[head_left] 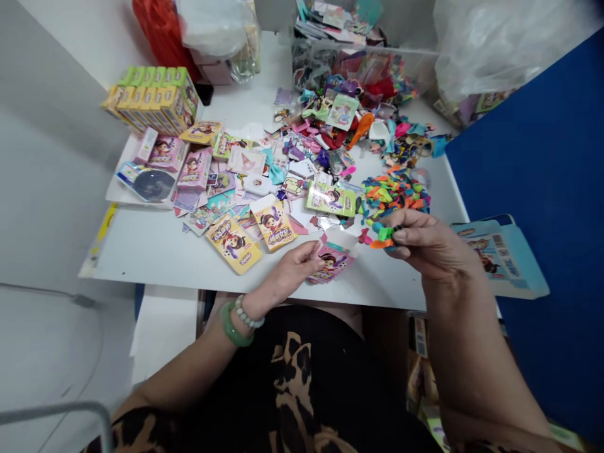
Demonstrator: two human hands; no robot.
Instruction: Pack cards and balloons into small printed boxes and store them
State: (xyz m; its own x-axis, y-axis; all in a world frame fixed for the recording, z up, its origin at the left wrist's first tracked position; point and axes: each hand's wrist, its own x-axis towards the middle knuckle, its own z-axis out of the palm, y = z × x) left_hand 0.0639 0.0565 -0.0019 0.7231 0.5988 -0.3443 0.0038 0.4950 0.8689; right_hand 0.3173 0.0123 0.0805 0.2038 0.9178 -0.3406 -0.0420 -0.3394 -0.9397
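My left hand [299,267] is closed round a small pink card box [333,261], whose top flap stands open. To its right, my right hand [415,236] pinches several small uninflated balloons [383,234], green, orange, blue and dark ones. The balloons hang just right of the box's open top, apart from it. Behind my right hand lies a heap of bright balloons [394,192]. A green box [330,199] lies beyond the pink one. Two yellow boxes, one flat [233,244] and one with its flap up [274,223], lie left of my left hand.
Stacked yellow and green boxes [158,97] stand at the back left. Mixed trinkets [330,135] and cards cover the table's middle, before a clear bin [358,47] at the back. A blue box [514,258] sits at the right edge, beside a blue panel [542,151].
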